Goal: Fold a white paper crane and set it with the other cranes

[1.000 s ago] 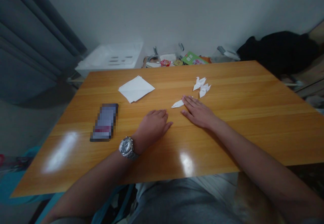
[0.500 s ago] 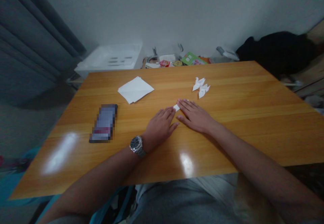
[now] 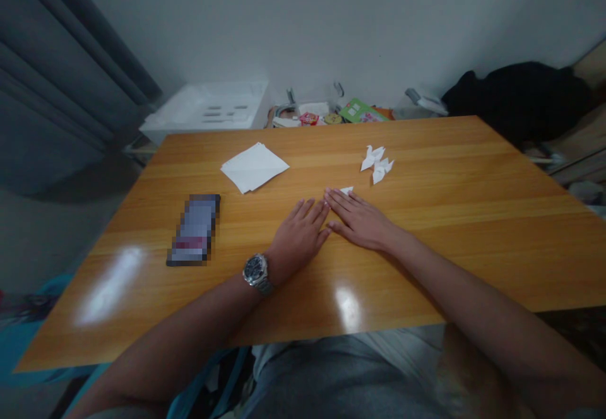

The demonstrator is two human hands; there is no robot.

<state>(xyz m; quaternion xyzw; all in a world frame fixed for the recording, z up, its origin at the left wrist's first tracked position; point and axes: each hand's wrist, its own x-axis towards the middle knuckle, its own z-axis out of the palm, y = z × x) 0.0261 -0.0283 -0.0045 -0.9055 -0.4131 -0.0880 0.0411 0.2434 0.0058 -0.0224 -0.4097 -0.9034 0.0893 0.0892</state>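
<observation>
My left hand, with a metal watch on its wrist, lies flat on the wooden table, fingers stretched out. Beside it my right hand also lies flat, fingers extended, pressing down on a folded white paper piece; only a small corner shows past the fingertips. The two hands touch at the fingers. Two finished white paper cranes sit just beyond the right hand.
A stack of white paper squares lies at the back left of the table. A dark phone rests to the left of my hands. Behind the table are a white box, small clutter and dark cloth.
My left hand has slid right and opened flat until it meets my right hand. The right hand has drawn left over the folded paper, which is now almost covered.
</observation>
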